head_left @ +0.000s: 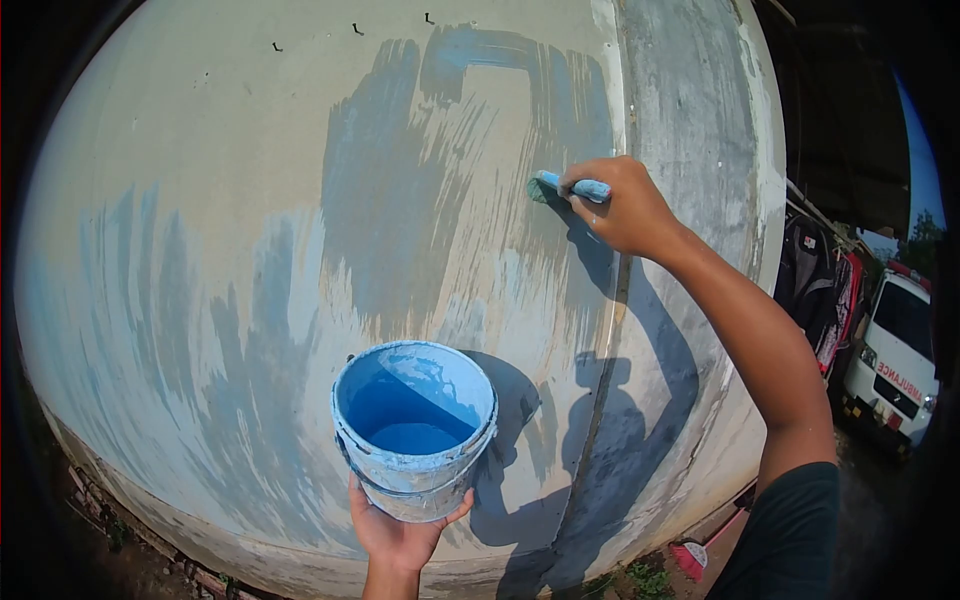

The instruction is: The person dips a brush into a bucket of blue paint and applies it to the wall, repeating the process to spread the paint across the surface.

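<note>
My right hand (622,203) grips a paintbrush (588,189) with a blue-smeared handle, its bristles against the wall (230,140) near the corner line. Below, my left hand (402,535) supports a paint bucket (415,470) from underneath, thumb and fingers around its lower sides. Blue paint (415,437) lies in the bottom of the bucket, and its rim and outside are streaked with paint. Around the brush, the beige wall carries wet-looking grey-blue strokes (385,200), with lighter blue streaks lower left.
Several nails (358,28) stick out of the wall's upper part. A grey cement strip (690,100) runs along its right side. Clothes (808,260) hang at the right, beside a parked white ambulance (895,340). A red broom (690,560) lies near the wall's foot.
</note>
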Demonstrator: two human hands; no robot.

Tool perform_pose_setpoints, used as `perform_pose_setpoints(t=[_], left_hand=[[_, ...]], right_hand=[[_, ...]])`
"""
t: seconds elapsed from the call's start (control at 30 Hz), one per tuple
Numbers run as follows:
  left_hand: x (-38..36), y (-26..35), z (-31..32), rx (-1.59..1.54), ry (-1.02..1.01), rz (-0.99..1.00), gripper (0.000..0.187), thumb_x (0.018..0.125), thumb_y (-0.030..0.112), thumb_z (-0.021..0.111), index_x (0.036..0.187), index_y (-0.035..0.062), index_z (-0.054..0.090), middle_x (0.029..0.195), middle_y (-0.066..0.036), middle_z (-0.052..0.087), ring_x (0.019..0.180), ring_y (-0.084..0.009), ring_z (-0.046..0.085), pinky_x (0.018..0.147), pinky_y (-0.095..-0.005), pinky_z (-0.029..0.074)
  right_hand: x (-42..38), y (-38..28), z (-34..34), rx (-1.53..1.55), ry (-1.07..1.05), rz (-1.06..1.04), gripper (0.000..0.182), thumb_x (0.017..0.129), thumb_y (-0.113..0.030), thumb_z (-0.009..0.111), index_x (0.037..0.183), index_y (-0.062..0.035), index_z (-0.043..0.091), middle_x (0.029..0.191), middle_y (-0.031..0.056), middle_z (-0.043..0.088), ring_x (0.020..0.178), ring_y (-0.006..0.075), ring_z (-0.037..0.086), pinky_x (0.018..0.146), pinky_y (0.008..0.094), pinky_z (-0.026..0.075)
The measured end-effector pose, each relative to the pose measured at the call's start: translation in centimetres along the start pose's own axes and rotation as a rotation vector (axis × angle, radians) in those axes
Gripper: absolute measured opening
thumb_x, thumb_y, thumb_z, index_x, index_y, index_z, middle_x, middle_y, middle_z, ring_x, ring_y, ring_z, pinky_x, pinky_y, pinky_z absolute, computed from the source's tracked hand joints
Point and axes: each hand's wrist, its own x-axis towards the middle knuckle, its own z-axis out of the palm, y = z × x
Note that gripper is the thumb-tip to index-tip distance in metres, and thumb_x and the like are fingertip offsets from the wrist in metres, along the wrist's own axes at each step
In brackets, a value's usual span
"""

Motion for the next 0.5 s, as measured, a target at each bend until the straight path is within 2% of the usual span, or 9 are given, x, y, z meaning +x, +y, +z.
perform_pose_setpoints(t=[0.03,0.13,0.27,0.33,0.37,0.4,0.47,0.5], left_hand=[[0.0,0.0,0.0,-0.006,0.006,0.001,0.093,0.101,0.078,0.033,0.174,0.0225,0.018,0.177,-0.02,0.023,0.156,-0.0501,0.035,0.112,-0.081,0.036],[-0.1,-0.2,-0.3,-0.023,0.007,-0.005,0.093,0.101,0.078,0.033,0.174,0.0228,0.018,0.177,-0.019,0.023,0.156,-0.0499,0.034,0.112,-0.0812,0.036],[-0.4,0.0,-0.2,-0.028,0.0,0.002,0.093,0.101,0.078,0.034,0.174,0.0232,0.019,0.177,-0.018,0.023,0.156,-0.0497,0.034,0.111,-0.0816,0.037],[-0.6,0.5,-0.7,-0.024,-0.005,0.01,0.093,0.101,0.078,0.035,0.174,0.0233,0.019,0.177,-0.018,0.023,0.156,-0.0495,0.034,0.111,-0.0814,0.037],[-0.7,0.8,-0.8,-0.02,-0.002,0.017,0.093,0.1,0.078,0.035,0.173,0.0233,0.019,0.177,-0.017,0.023,0.156,-0.0493,0.034,0.111,-0.0813,0.037],[-0.9,1.1,-0.8,-0.025,0.001,0.018,0.093,0.1,0.078,0.035,0.173,0.0233,0.019,0.177,-0.017,0.023,0.156,-0.0493,0.034,0.111,-0.0813,0.037],[-1.0,1.7,-0.8,0.028,-0.001,0.04,0.089,0.101,0.072,0.042,0.172,0.0219,0.023,0.177,-0.019,0.025,0.158,-0.0447,0.032,0.112,-0.0808,0.033],[-1.1,1.8,-0.6,0.028,0.001,0.04,0.089,0.101,0.072,0.042,0.172,0.0219,0.023,0.177,-0.019,0.025,0.158,-0.0447,0.032,0.112,-0.0808,0.033]], right_hand=[[1.5,1.1,-0.4,-0.153,0.11,-0.06,0.024,0.083,0.001,0.081,0.106,-0.0083,0.08,0.098,0.0149,0.08,0.089,0.0326,0.076,0.079,0.0427,0.061],[3.5,2.9,-0.3,-0.33,0.22,-0.118,0.026,0.082,-0.001,0.083,0.106,-0.0097,0.08,0.097,0.0124,0.078,0.087,0.0318,0.076,0.078,0.0418,0.061],[-2.2,-3.4,4.2,-0.339,-0.095,-0.409,0.026,0.076,-0.008,0.088,0.097,-0.0092,0.074,0.096,0.0109,0.072,0.09,0.0293,0.073,0.071,0.0423,0.06],[-6.2,-6.8,6.5,-0.202,-0.3,-0.411,0.023,0.081,-0.011,0.086,0.102,-0.011,0.078,0.097,0.0153,0.075,0.093,0.0294,0.075,0.071,0.0404,0.061],[-7.5,-8.0,7.4,-0.071,-0.346,-0.424,0.023,0.083,-0.01,0.085,0.106,-0.0097,0.08,0.1,0.0178,0.077,0.094,0.0304,0.076,0.077,0.0414,0.062],[-7.8,-8.5,7.8,-0.07,-0.351,-0.425,0.023,0.083,-0.01,0.085,0.106,-0.0097,0.08,0.1,0.0178,0.077,0.094,0.0304,0.076,0.077,0.0414,0.062],[-7.6,-9.2,8.0,0.238,-0.468,-0.248,0.022,0.085,-0.009,0.083,0.107,-0.0089,0.08,0.102,0.019,0.079,0.091,0.0323,0.077,0.082,0.042,0.062],[-6.4,-8.7,7.6,0.343,-0.44,-0.156,0.021,0.086,-0.009,0.08,0.107,-0.0073,0.08,0.1,0.0197,0.08,0.088,0.0355,0.077,0.085,0.0426,0.06]])
